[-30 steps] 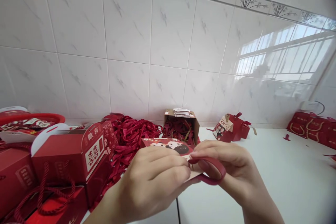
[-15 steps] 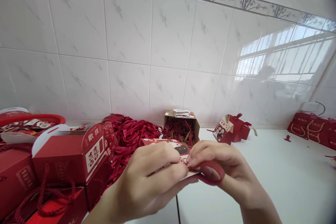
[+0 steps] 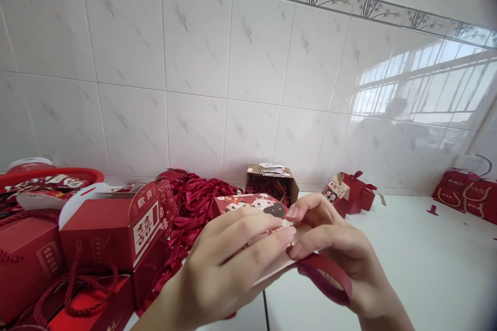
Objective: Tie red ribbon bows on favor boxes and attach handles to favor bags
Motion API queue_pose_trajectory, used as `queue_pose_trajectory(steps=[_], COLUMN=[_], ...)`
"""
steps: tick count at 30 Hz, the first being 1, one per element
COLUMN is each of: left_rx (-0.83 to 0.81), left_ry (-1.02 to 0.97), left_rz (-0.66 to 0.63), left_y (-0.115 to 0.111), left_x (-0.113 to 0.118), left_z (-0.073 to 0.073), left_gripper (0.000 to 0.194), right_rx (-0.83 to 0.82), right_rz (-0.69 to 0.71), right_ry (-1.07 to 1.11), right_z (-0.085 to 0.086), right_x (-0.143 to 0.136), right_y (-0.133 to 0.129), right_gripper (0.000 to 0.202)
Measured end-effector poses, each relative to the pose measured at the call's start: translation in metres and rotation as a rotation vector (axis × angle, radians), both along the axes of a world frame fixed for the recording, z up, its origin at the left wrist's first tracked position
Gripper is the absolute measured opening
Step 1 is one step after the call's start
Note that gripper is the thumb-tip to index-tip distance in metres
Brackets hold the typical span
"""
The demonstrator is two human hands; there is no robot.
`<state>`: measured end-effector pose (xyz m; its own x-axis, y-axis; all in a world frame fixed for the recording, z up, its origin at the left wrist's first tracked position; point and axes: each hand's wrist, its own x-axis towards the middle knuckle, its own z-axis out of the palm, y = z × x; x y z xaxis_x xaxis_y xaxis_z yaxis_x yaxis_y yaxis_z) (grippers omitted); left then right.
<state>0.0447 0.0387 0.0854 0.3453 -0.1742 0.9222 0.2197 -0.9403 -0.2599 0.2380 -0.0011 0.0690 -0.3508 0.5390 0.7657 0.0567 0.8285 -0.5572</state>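
Above the front of the table, a red paper gift box (image 3: 252,201) with printed cartoon figures is held between both hands. My left hand (image 3: 236,253) wraps over its near side, covering much of it. My right hand (image 3: 334,243) grips its right edge, thumb and fingers pinched by a dark red ribbon (image 3: 326,279). The ribbon hangs in a loop below the right fingers. The box's underside and the ribbon's attachment are hidden by the hands.
Red gift boxes (image 3: 104,232) with rope handles are stacked at left, before a red basin (image 3: 93,173). A ribbon pile (image 3: 194,201) and a cardboard box (image 3: 293,186) stand behind. Small red boxes (image 3: 353,196) and red bags (image 3: 462,194) line the wall to the right.
The gift box has tipped so more of its printed face shows. My right fingers have shifted along its edge, and the ribbon loop now hangs lower and longer. The view has shifted slightly.
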Motion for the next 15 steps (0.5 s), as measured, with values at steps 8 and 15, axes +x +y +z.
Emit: queue_pose_trajectory(steps=[8,15], left_rx=[-0.074,-0.059], left_ry=[0.043,0.046], left_rz=[-0.053,-0.11], left_y=[-0.0032,0.0008], left_x=[-0.0007,-0.0006], left_z=[0.0008,-0.0026], left_gripper=[0.012,0.007], right_rx=[0.057,0.047], right_rz=[-0.016,-0.023], right_ry=[-0.003,-0.011], right_z=[-0.0019,-0.0031], right_x=[0.002,0.0024], right_y=[-0.0007,-0.0001], right_gripper=[0.031,0.029])
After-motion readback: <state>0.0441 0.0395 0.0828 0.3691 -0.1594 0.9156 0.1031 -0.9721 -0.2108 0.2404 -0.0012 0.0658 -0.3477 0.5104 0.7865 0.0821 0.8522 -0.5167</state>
